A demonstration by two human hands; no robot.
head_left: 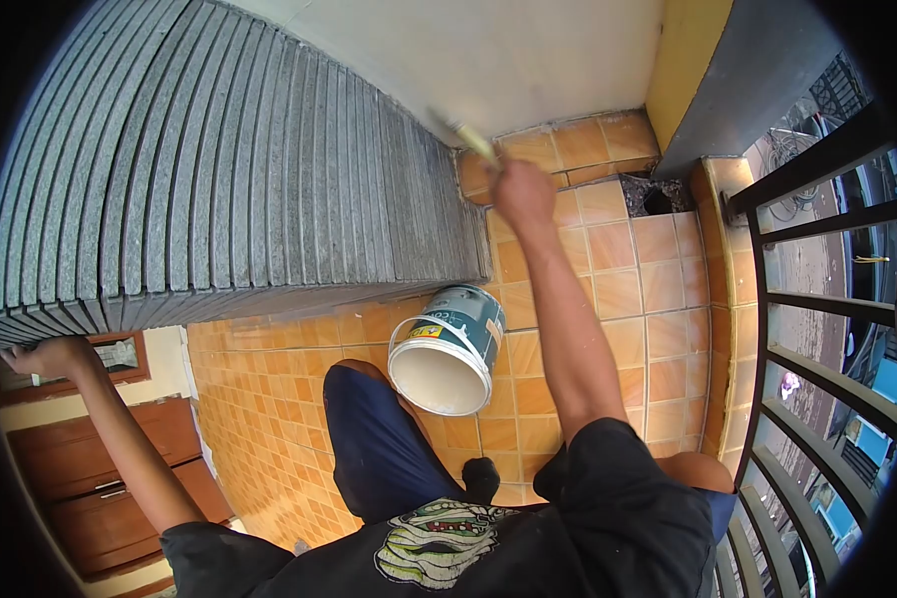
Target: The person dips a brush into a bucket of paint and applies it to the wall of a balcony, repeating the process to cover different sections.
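Note:
My right hand [524, 191] is closed round the pale handle of a paintbrush [476, 143], slightly blurred. The brush head points up and left, close to where the grey ribbed stone wall [269, 149] meets the smooth pale wall [528, 60]; whether it touches cannot be told. At far left, my left hand [48, 359] lies against the lower edge of the ribbed wall, fingers stretched out and partly in shadow. In front of my knees a paint bucket [488, 324], green-labelled with a white rim, stands tilted in view, with whitish paint inside.
Orange tiles [618, 344] cover the floor, with a raised tiled ledge [578, 145] below the pale wall. A dark hole [658, 199] breaks the floor's far corner. Dark metal railing [827, 304] runs along the right. Brown wooden doors [100, 448] stand at lower left.

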